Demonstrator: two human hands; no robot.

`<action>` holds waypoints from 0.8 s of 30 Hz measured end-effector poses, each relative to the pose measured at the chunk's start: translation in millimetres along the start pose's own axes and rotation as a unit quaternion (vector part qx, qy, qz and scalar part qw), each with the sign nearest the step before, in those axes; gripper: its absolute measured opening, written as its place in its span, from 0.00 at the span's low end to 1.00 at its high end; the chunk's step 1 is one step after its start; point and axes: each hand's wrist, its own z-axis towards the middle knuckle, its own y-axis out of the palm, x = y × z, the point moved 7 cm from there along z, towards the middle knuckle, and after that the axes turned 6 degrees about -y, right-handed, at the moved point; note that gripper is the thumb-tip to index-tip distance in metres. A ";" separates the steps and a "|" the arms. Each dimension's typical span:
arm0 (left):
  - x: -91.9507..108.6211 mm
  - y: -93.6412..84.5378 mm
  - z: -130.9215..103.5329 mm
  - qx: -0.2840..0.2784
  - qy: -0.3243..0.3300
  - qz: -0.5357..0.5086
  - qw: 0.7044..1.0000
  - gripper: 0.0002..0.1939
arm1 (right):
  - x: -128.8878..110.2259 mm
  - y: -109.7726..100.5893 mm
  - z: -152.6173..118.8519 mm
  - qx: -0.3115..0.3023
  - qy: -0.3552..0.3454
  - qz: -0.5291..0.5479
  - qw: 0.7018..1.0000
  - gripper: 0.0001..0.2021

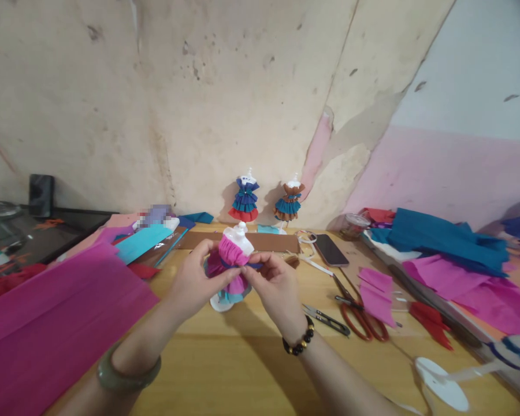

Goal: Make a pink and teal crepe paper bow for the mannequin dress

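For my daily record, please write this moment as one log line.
left hand: holding pink dress | right hand: pinching blue strip | red-handled scissors: on table

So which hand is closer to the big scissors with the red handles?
The right hand. It pinches the blue strip, a short way left of the scissors. The left hand is farther left, at the other side of the little pink dress.

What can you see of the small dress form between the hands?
The dress form stands slightly tilted on a round white base. Its white bust ends in a rounded neck knob. It wears a gathered pink top, seemingly crepe paper, a dark blue waist strip and a pink skirt with light blue below. The left hand and right hand touch its waist.
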 end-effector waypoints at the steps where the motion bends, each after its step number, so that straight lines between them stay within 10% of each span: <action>1: -1.6 -1.6 0.9 -0.002 0.003 0.005 1.000 0.15 | -0.3 1.8 -0.8 -0.008 -0.001 0.012 1.000 0.05; 6: -3.0 -7.9 3.4 -0.025 0.035 -0.001 0.999 0.16 | -4.5 6.7 -3.6 -0.039 -0.006 0.037 0.999 0.03; 15: -9.9 -12.1 9.1 -0.052 0.053 -0.041 0.996 0.16 | -42.6 7.5 -10.4 -0.032 -0.246 -0.100 0.964 0.06; 24: -5.8 -13.1 10.1 -0.090 0.045 -0.058 0.993 0.20 | -39.7 8.6 -10.5 -0.020 -0.221 -0.083 0.971 0.07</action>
